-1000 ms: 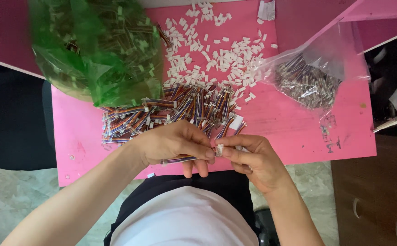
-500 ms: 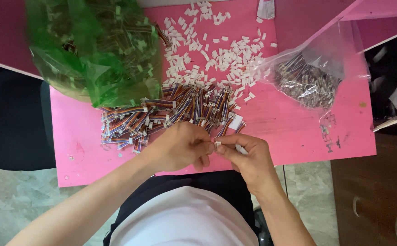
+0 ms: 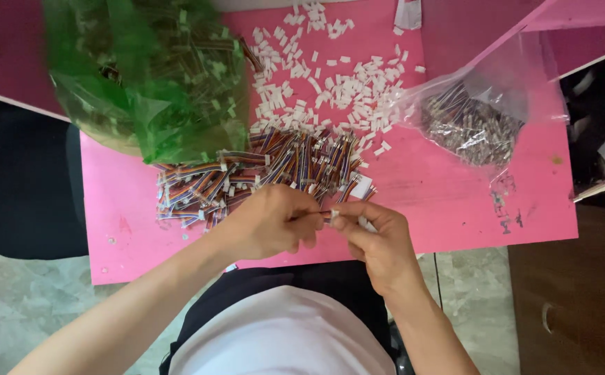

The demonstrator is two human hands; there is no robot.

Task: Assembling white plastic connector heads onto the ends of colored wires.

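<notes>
My left hand (image 3: 271,222) and my right hand (image 3: 375,239) meet over the near edge of the pink table (image 3: 448,208). Between their fingertips they pinch a short striped wire lead (image 3: 316,214) with a small white connector (image 3: 335,216) at its right end. Just beyond the hands lies a pile of multicoloured ribbon wire leads (image 3: 247,177). Farther back, many loose small white connector housings (image 3: 344,83) are scattered over the table.
A green plastic bag (image 3: 149,76) full of wire pieces stands at the back left. A clear plastic bag (image 3: 472,118) with more wire pieces lies at the right. A dark chair (image 3: 24,180) is on the left, a brown drawer cabinet (image 3: 573,305) at the lower right.
Both hands have shifted slightly up and to the left, still pinching the lead together. The piles and bags have not moved.
</notes>
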